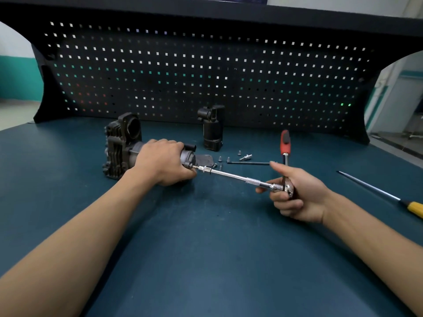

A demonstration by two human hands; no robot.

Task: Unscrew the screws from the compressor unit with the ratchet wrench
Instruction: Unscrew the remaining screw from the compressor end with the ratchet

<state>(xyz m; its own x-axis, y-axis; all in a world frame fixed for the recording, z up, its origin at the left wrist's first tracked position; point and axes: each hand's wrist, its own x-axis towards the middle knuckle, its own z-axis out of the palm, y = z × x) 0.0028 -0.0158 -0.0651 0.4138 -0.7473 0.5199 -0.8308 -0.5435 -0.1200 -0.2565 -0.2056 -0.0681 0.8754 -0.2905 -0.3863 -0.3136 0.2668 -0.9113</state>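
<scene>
On teal bench (206,248), pegboard (206,65) behind: left hand (163,161) grips compressor unit (116,152), right hand (297,197) wrench (231,175).

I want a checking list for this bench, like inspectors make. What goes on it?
Surface: dark teal table.
Job's things: compressor unit lies on the table; ratchet wrench extension meets its end.
Clutter: loose screws, black rod, black canister, yellow screwdriver.
Grips: left hand grips the compressor unit; right hand holds the ratchet wrench head.
Cables: nothing seen.
Surroundings: black pegboard behind.
</scene>
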